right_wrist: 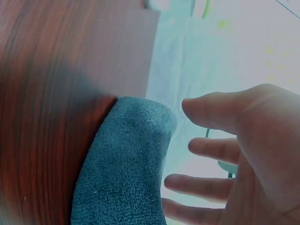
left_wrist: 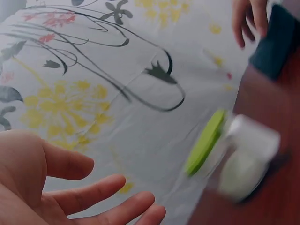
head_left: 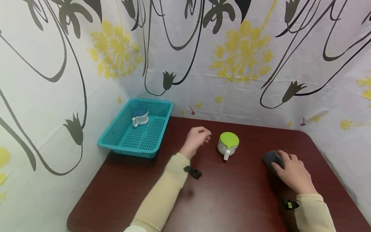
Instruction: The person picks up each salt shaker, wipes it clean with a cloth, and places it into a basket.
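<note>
A white lidded jar with a lime-green lid and a handle (head_left: 228,143) stands on the table; the left wrist view shows the jar (left_wrist: 206,143) tilted and blurred. Left of it is my left hand (head_left: 197,140), raised and holding nothing, its fingers loosely extended in the left wrist view. On the right side, my right hand (head_left: 294,172) is over a folded dark blue-grey towel (head_left: 272,160). In the right wrist view the towel (right_wrist: 126,164) has a fuzzy terry surface, and the straight, spread fingers (right_wrist: 201,187) are beside it; contact cannot be made out.
A turquoise plastic basket (head_left: 139,140) sits at the back left corner of the dark red wooden table (head_left: 220,196). Inside it is a similar white jar with a blue lid (head_left: 141,116). Patterned sheeting (head_left: 185,61) hangs behind the table and along its sides.
</note>
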